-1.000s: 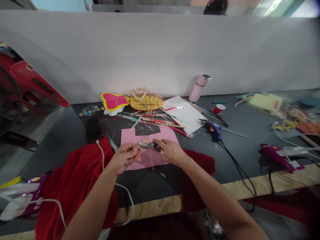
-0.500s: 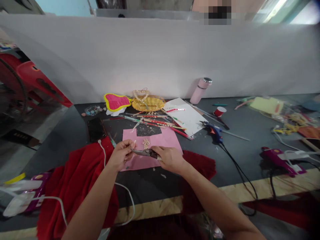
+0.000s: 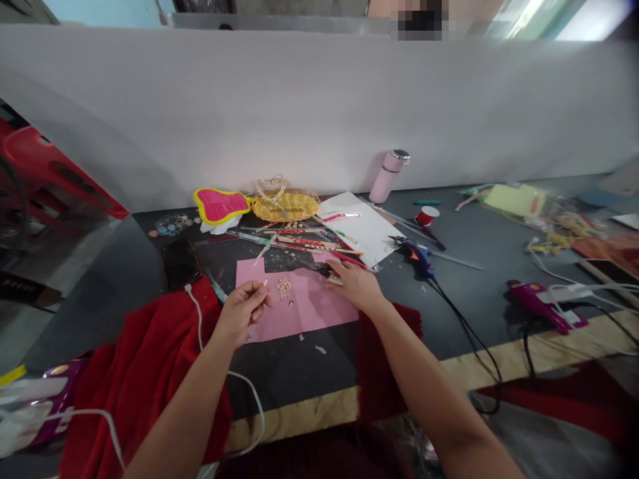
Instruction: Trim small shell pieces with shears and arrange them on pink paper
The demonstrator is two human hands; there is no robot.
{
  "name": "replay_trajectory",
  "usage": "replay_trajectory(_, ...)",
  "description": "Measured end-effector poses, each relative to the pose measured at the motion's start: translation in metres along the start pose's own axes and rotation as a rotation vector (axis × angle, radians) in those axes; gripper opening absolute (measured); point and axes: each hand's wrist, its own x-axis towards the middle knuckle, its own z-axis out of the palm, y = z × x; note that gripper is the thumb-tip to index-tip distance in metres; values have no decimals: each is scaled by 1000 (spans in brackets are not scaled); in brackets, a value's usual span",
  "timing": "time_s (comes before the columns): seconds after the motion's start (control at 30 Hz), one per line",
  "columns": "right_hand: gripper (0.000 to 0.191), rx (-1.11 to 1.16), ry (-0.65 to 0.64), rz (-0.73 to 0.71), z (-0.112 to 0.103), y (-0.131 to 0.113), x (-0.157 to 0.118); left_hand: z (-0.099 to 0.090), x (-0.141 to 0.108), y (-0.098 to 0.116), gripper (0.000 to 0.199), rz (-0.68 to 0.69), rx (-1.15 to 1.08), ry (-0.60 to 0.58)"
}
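Observation:
A small, pale, stick-like piece [image 3: 265, 283] pokes up from the pinched fingertips of my left hand [image 3: 243, 309]. Beside that hand, a little heap of cream beads [image 3: 284, 287] lies on a pink sheet [image 3: 304, 313]. My right hand [image 3: 357, 287] is at the sheet's right side, its fingers over the pale handle of the pruning shears [image 3: 335, 279]; their blades are hidden from view. A tiny dark-and-light bit [image 3: 291, 303] rests on the pink sheet below the beads.
Behind the sheet lie several patterned sticks [image 3: 309, 243], a yellow basket [image 3: 287, 207] and white paper [image 3: 369, 229]. A blue glue gun [image 3: 418, 256] with a black cord is to the right, near a pink flask [image 3: 389, 174]. A phone [image 3: 180, 263] and red cloth [image 3: 164, 346] are left.
My right hand has carried the shears away from my left hand, to the right and farther back. My left hand keeps the small piece. The whole view has shifted slightly.

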Motion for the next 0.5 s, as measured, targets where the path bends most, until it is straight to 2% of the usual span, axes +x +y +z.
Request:
replay_trajectory(0.17,57,22,26,1,5,4,0,2,1,0,27,17,-4,34)
replay_trajectory(0.33,34,8,131,-33,5,6,3,1,1,0,28,41,-26,63)
replay_trajectory(0.5,36,-57,116,-62,-5,6,41,-3,2,0,31,80,-87,109)
